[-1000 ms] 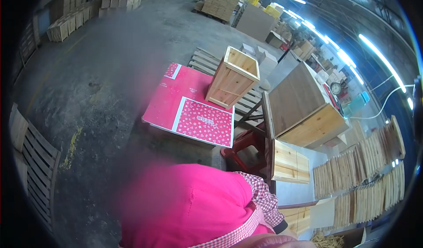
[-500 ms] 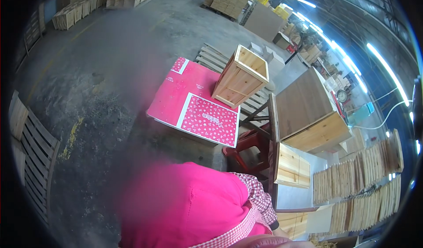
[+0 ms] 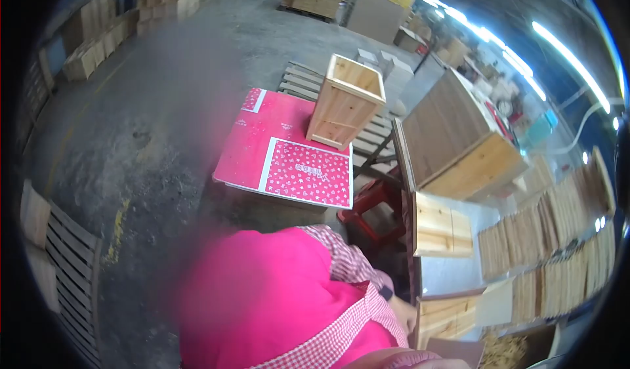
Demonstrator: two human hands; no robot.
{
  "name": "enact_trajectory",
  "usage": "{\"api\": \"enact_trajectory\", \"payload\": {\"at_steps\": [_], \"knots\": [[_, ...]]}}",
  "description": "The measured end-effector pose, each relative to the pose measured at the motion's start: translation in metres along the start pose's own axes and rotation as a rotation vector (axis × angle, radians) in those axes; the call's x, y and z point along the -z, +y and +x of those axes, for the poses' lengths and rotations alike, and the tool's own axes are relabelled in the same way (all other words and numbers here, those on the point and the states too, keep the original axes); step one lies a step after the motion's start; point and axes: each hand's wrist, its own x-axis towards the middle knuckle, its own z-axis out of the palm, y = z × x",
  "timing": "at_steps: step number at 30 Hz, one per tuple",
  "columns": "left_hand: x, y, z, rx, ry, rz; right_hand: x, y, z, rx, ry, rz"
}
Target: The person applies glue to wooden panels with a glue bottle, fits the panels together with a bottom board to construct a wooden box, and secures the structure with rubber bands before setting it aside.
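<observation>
My left hand (image 3: 405, 314), below a dark band at the wrist and a checked sleeve (image 3: 344, 256), is at the near edge of the worktable, beside a pale wooden panel (image 3: 447, 318). It seems to touch the panel's edge, but its fingers are hidden, so I cannot tell whether it grips. My right hand is out of view. Farther along the worktable lies another jointed wooden panel (image 3: 443, 228). Long stacks of thin wooden boards (image 3: 548, 221) stand on edge behind the panels. Wood shavings (image 3: 504, 350) fill a container at the bottom right.
An open-topped wooden box (image 3: 344, 110) stands on a pink printed sheet (image 3: 262, 129) over a low stack. A red stool (image 3: 374, 211) is beside the table leg. A large wooden cabinet (image 3: 453, 129) sits on the table. Slatted pallets (image 3: 69, 264) lie on the floor.
The view has shifted and tilted a little. My left forearm and hand now show more fully at the table edge, and more of the near panel and shavings is visible.
</observation>
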Motion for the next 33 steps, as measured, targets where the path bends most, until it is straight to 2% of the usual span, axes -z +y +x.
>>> {"api": "enact_trajectory", "payload": {"at_steps": [1, 2, 3, 4, 5, 6, 7, 9, 11, 13, 14, 15, 16, 18, 19, 22, 24, 25, 27, 28, 31, 33], "knots": [[0.007, 0.002, -0.013, -0.014, 0.027, -0.01, 0.0, -0.005, 0.004, 0.039, -0.025, 0.038], [0.016, 0.005, -0.032, 0.163, 0.123, -0.089, -0.007, 0.005, 0.0, 0.056, -0.057, 0.067], [0.027, 0.001, -0.043, 0.369, 0.122, -0.211, -0.021, 0.023, -0.005, 0.065, -0.083, 0.101], [0.039, 0.005, -0.049, 0.402, 0.184, -0.088, -0.066, 0.044, -0.006, 0.15, 0.24, -0.023], [0.053, 0.007, -0.052, 0.43, 0.261, 0.052, -0.093, 0.079, -0.01, 0.101, 0.127, 0.005], [0.06, 0.004, -0.052, 0.394, 0.319, 0.098, -0.089, 0.069, -0.002, 0.062, 0.023, 0.045], [0.064, 0.001, -0.052, 0.35, 0.381, 0.137, -0.086, 0.065, -0.002, 0.034, 0.013, 0.05], [0.07, 0.0, -0.042, 0.434, 0.333, 0.082, -0.086, 0.063, 0.004, 0.083, 0.026, -0.005], [0.069, 0.01, -0.024, 0.331, 0.393, 0.221, -0.086, 0.064, 0.006, 0.056, 0.016, 0.071], [0.074, 0.007, -0.005, 0.329, 0.326, 0.263, -0.084, 0.062, 0.007, 0.14, 0.083, 0.118], [0.078, 0.005, 0.003, 0.25, 0.325, 0.288, -0.09, 0.069, 0.006, 0.186, 0.122, 0.112], [0.075, 0.0, 0.015, 0.174, 0.302, 0.281, -0.101, 0.08, 0.007, 0.171, 0.112, 0.077], [0.074, 0.004, 0.025, 0.156, 0.305, 0.284, -0.081, 0.065, 0.012, 0.037, -0.041, 0.133], [0.071, 0.003, 0.039, 0.235, 0.304, 0.108, -0.063, 0.058, 0.017, 0.008, -0.015, 0.14], [0.074, 0.01, 0.045, 0.391, 0.274, 0.226, -0.065, 0.066, 0.021, -0.027, 0.001, 0.12], [0.075, -0.038, 0.038, 0.36, 0.282, 0.146, -0.063, 0.088, 0.035, 0.012, 0.239, 0.037], [0.07, -0.027, 0.046, 0.237, 0.355, 0.202, -0.072, 0.096, 0.047, 0.037, 0.355, 0.024], [0.071, -0.023, 0.054, 0.255, 0.332, 0.192, -0.081, 0.1, 0.062, 0.05, 0.393, 0.039], [0.076, -0.019, 0.061, 0.408, 0.268, 0.24, -0.102, 0.105, 0.083, 0.078, 0.376, 0.018], [0.073, -0.019, 0.065, 0.31, 0.31, 0.255, -0.114, 0.105, 0.094, 0.1, 0.377, 0.023], [0.076, -0.032, 0.06, 0.409, 0.344, 0.278, -0.115, 0.083, 0.118, 0.101, 0.321, 0.085], [0.074, -0.03, 0.063, 0.395, 0.353, 0.267, -0.117, 0.077, 0.128, 0.081, 0.269, 0.145]]}}
